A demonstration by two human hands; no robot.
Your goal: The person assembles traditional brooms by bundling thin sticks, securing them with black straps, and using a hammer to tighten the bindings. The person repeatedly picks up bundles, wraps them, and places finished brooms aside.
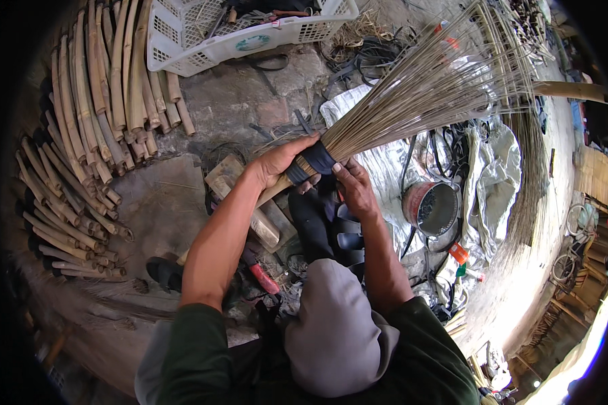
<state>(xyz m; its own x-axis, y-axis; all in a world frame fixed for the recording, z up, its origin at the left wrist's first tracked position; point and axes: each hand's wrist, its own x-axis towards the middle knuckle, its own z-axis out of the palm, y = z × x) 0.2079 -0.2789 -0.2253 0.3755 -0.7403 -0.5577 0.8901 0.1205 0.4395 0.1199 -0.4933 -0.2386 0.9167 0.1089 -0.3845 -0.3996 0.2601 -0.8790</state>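
Here the person's left hand [277,162] is clenched around the neck of a broom [385,101], just where the wooden handle [275,190] meets the fan of thin stiff bristles. A dark band [315,160] wraps that neck, and the left thumb lies across the top of it. The right hand [355,189] comes in from below and to the right, its fingers [339,173] pressed against the lower edge of the dark band; whether they pinch the band or only press on it cannot be told. The broom lies slanted across the middle of the view, handle down toward the left, bristles spreading up and to the right over a crumpled silver sheet [385,169].

Just beside the right hand, to its right, a round tin with a red wall [431,206] sits on the sheet, open side up. Dark loops of strap [348,233] hang below the hands, over the person's knee. A red-handled tool [262,277] lies on the ground beneath the left forearm, near some wooden blocks [263,226]. Along the left side, cut bamboo sticks [88,135] lie stacked in rows on the stone floor. A white plastic crate [250,30] rests at the top, its edge touching the upper sticks.
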